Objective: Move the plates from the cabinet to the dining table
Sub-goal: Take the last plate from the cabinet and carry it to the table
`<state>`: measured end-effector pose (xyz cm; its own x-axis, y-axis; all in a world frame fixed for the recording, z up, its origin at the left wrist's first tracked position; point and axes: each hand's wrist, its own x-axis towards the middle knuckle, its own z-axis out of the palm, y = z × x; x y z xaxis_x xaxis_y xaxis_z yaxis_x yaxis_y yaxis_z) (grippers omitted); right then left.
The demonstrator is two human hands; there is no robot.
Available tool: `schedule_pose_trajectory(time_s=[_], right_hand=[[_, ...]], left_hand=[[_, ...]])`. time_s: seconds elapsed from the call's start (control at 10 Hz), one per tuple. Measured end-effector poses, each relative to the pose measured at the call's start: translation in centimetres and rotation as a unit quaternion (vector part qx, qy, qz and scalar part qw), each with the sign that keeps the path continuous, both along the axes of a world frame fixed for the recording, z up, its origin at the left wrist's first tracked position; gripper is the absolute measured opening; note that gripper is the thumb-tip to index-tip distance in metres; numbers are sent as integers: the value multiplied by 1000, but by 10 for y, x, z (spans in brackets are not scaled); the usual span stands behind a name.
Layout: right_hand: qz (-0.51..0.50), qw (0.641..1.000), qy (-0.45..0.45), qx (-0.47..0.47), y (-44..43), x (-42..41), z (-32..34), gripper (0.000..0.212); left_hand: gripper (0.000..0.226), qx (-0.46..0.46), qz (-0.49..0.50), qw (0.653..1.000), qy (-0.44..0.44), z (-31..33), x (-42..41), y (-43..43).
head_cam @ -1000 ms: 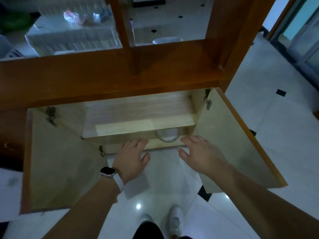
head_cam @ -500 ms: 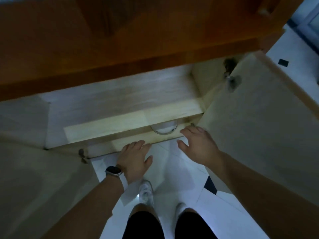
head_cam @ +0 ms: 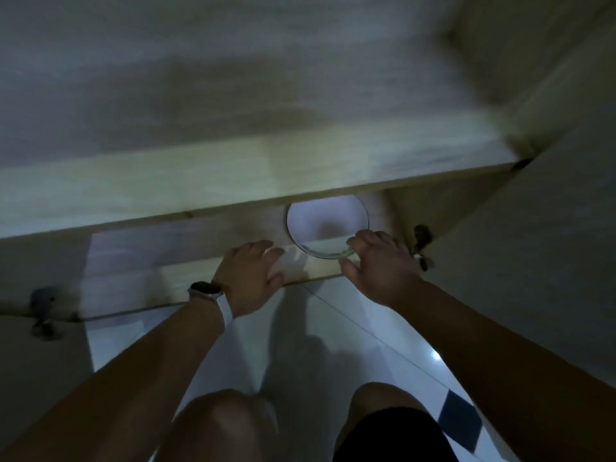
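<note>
White plate (head_cam: 325,225) being shown on cabinet shelf (head_cam: 150,251), just beyond right hand (head_cam: 380,266). Left hand (head_cam: 251,278) being rested flat on shelf edge, fingers (head_cam: 263,249) spread. Right fingers (head_cam: 359,240) being curved at plate rim; grip unclear.

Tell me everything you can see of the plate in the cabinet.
The plate is round, pale and glossy, with a thin dark line round its rim. It lies flat on the cabinet's lower shelf, toward the right; its far edge is hidden under the upper shelf. The fingers of the right hand lie over its near right rim; whether they grip it is unclear. The left hand is apart, to its left. One plate or a stack: cannot tell.
</note>
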<state>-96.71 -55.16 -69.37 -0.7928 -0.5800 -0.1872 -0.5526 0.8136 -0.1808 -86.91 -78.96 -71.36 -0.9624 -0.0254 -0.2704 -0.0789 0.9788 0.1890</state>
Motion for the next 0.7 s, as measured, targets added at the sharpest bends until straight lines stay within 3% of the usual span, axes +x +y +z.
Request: schedule_pose_trajectory(time_s=[0.2,0.3,0.4,0.5,0.7], right_hand=[[-38,999,3,-8,-2,-38,-69,54],[-111,993,-33,-26,-3,-59,-91,61],[-177,981,-51,-57,-6,-80,-108,60],[-218,968,-67,-101,-8,-96,-121,61],[-276,938,-122,-171,-12,-107,-141,48]], left_hand=[[74,7,33,998,44,-51,-45,-7],[52,30,37,998,45,-68,-60,0],[60,158,101,982,0,-87,-81,2],[48,204,233,950,47,-108,-102,-2],[32,315,320,892,58,-137,-126,0]])
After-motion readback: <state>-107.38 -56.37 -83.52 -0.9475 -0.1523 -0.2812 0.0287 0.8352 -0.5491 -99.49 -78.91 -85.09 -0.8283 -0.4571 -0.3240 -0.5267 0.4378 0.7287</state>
